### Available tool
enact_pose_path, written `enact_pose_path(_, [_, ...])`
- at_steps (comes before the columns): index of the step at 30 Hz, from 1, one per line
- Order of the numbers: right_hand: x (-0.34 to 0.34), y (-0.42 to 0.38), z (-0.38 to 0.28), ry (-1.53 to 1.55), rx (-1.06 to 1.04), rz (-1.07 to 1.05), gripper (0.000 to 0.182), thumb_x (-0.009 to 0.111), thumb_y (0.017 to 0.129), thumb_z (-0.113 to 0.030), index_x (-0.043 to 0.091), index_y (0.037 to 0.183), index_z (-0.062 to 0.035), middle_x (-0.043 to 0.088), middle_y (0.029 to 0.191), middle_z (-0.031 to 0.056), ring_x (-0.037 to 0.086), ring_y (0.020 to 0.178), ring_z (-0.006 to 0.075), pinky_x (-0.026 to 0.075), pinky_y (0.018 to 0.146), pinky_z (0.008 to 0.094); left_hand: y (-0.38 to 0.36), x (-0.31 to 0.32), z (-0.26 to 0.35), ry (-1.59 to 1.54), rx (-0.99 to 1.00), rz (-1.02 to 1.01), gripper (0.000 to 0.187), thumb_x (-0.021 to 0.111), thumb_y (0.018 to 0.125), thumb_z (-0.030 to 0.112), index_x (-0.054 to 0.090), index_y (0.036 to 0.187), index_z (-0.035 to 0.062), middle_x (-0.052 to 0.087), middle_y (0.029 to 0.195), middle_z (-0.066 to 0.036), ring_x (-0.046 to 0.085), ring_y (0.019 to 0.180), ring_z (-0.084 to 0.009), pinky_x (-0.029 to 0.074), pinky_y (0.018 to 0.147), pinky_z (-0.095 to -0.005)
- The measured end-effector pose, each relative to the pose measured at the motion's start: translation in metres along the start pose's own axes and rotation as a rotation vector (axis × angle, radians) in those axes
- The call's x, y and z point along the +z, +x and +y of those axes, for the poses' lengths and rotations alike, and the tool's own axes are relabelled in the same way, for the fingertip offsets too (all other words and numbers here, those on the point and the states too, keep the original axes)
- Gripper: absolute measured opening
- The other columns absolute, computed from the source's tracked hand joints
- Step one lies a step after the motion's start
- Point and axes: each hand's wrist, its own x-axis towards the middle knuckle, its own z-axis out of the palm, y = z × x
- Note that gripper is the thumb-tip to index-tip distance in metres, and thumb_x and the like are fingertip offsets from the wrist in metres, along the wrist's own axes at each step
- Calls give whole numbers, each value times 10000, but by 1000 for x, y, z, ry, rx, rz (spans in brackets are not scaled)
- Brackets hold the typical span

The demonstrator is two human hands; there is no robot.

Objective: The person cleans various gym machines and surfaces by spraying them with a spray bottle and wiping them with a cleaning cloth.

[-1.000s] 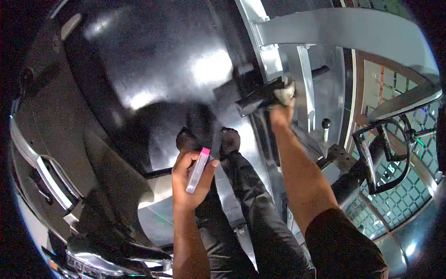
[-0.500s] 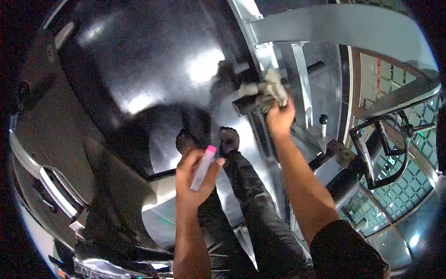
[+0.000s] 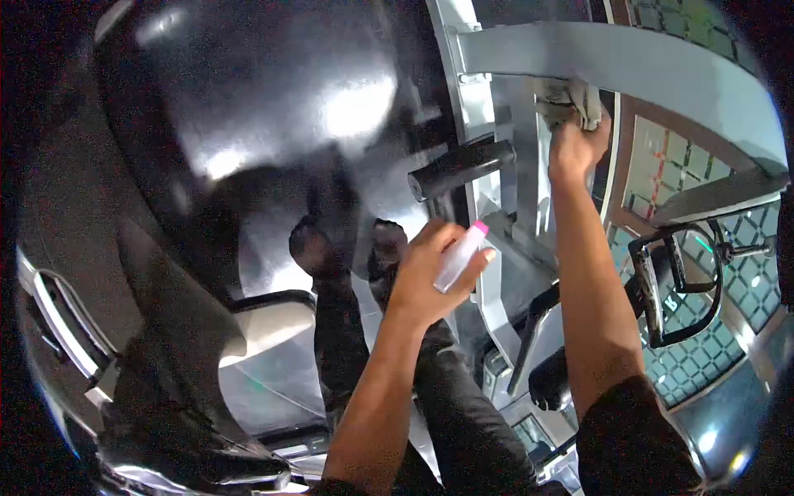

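My left hand (image 3: 422, 277) is closed round a small whitish translucent bottle (image 3: 460, 261) with a pink cap, tilted with the cap upward, over my legs and left of the machine's frame. My right hand (image 3: 577, 150) grips a bunched greyish cloth (image 3: 571, 101). The cloth lies just below the curved grey beam (image 3: 620, 59) in this view, close to an upright of the frame. Between the two hands, further left, a black padded roller (image 3: 461, 168) sticks out from the frame.
A black handle loop (image 3: 653, 285) juts out on the right. A shiny black panel (image 3: 273, 99) fills the upper left, above my feet (image 3: 308, 248). A pale-edged pad (image 3: 273, 331) sits left of my legs. Patterned glass (image 3: 703, 355) stands at the right.
My right hand has moved the cloth up and right, from the black roller to the frame below the beam. My left hand has come up and right with the bottle.
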Motion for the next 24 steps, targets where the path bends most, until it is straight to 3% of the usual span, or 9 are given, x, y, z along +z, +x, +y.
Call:
enact_pose_path(1, [4,-4,-3,29,0,-81,499,535,739,99,550,1232,21,626,1087,107,600,995,198,490,901,319,0,-3,1,7,37,-50,291,801,814,241,628,856,11,614,800,-136,629,693,-281,476,621,-350])
enact_pose_path(3, [8,-4,2,-352,-374,-237,547,530,719,68,567,1259,-9,628,1119,142,624,1028,278,499,919,361,-3,1,5,-87,4,-92,260,803,804,210,635,859,20,614,807,-127,627,702,-284,478,634,-355])
enact_pose_path(7, [31,0,-21,-593,-509,-382,456,567,781,31,599,1231,-40,645,1124,203,614,1067,418,489,941,443,-4,4,4,-66,5,-54,247,809,791,186,636,855,22,606,789,-123,619,686,-285,473,625,-359])
enact_pose_path(11, [56,9,-8,-612,-360,-440,503,611,778,24,608,1266,-101,648,1212,179,615,1110,367,474,1001,430,-12,10,-17,-149,-76,-31,261,814,789,191,630,852,18,585,766,-125,593,666,-266,455,622,-360])
enact_pose_path(15, [38,22,34,-1475,-1010,-1090,393,559,868,-48,601,1260,-38,628,1286,128,558,1226,275,384,1126,421,-35,6,-33,-190,-78,5,262,820,794,173,625,861,12,585,787,-100,581,673,-217,447,617,-329])
enact_pose_path(18, [-4,5,53,-1627,-1022,-1272,399,487,922,-140,578,1294,-27,578,1334,167,529,1256,356,403,1102,437,-57,-15,-24,-124,-98,8,262,825,828,171,613,872,23,573,788,-26,546,686,-110,430,621,-259])
enact_pose_path(20, [-60,-42,92,-1453,-261,-1065,475,496,925,-180,510,1364,1,516,1421,165,488,1323,334,428,1096,423,-73,-23,-39,-121,-100,66,268,827,827,195,624,889,32,572,777,-9,538,675,-104,429,621,-260])
enact_pose_path(23, [-119,-68,117,-1521,-406,-1251,511,481,926,-200,474,1404,-20,485,1457,153,469,1351,313,461,1073,422,-84,-49,-20,-128,-236,91,238,817,796,102,609,873,18,576,788,-67,558,706,-148,437,626,-280])
enact_pose_path(24, [-104,-78,61,-1579,-177,-1442,517,474,924,-193,464,1411,-20,496,1448,151,467,1353,308,459,1076,422,-86,-54,-19,-88,-195,101,238,819,797,94,605,873,20,565,781,-52,542,697,-133,428,617,-274])
